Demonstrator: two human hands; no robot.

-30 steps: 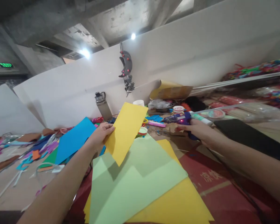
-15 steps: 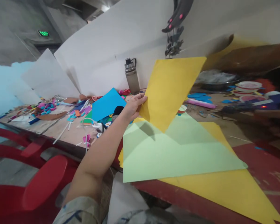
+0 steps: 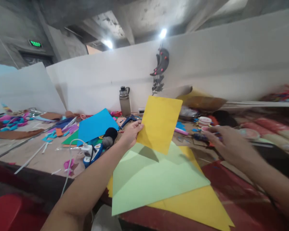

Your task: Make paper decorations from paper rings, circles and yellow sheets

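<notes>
My left hand (image 3: pixel 132 133) pinches a stiff yellow sheet (image 3: pixel 160 123) by its left edge and holds it tilted up. Beneath it a larger pale green sheet (image 3: pixel 156 179) lies on top of big yellow sheets (image 3: pixel 195 205) at the front of the table. Motion smears my right hand (image 3: pixel 231 147), which hovers over the right side with fingers stretched out and nothing visible in them. Close by its fingertips is a dark object (image 3: pixel 199 138), too blurred to name.
A blue sheet (image 3: pixel 96 126), a power strip (image 3: pixel 93 155) with a white cable, and a bottle (image 3: pixel 125 102) are on the left. A grey moon-shaped hanging (image 3: pixel 162 62) is in front of the white partition (image 3: pixel 91 83). Rolls (image 3: pixel 276 131) lie far right; a red chair (image 3: pixel 12 211) stands lower left.
The view has swung up and to the right. My left hand still holds the yellow sheet, now more upright. My right hand has come in further from the right.
</notes>
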